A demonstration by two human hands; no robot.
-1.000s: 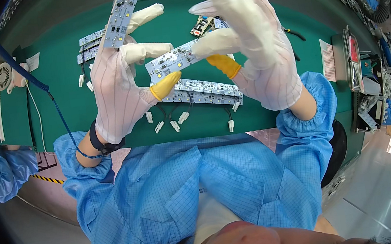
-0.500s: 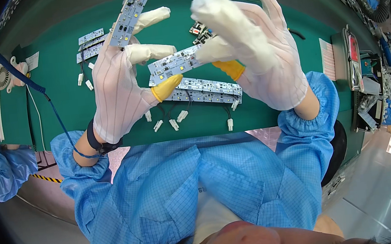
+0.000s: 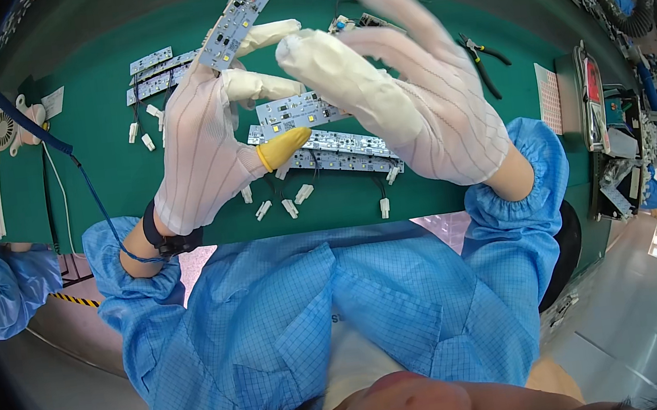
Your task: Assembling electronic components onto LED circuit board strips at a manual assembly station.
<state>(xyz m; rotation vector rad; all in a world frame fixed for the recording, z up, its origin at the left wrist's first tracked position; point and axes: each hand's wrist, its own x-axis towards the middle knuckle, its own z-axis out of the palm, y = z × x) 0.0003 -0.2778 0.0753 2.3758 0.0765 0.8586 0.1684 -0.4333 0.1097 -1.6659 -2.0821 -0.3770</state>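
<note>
My left hand (image 3: pixel 212 141), in a striped white glove with finger cots, pinches the left end of a white LED circuit board (image 3: pixel 298 113) between yellow-tipped thumb and finger. A second LED board (image 3: pixel 239 21) stands tilted upward, tucked between its fingers. My right hand (image 3: pixel 413 90), gloved likewise, is around the held board's right end, which disappears behind its fingers. Its long white-cotted finger reaches left above the board; the thumb is hidden and the other fingers are raised and partly blurred. Below lie more LED boards (image 3: pixel 348 161) with white plug connectors (image 3: pixel 290 208) on short leads.
Several LED boards (image 3: pixel 153 83) with leads lie at the left on the green mat (image 3: pixel 114 173). Behind my right hand are small electronic parts (image 3: pixel 342 24) and pliers (image 3: pixel 482 62). A small fan (image 3: pixel 5 128) stands far left; a blue coiled cord (image 3: pixel 36 125) runs to my left wrist.
My right hand has turned, its long cotted finger swinging left and down over the board and its yellow thumb going out of sight. The left hand has shifted slightly right, and the pliers are uncovered.
</note>
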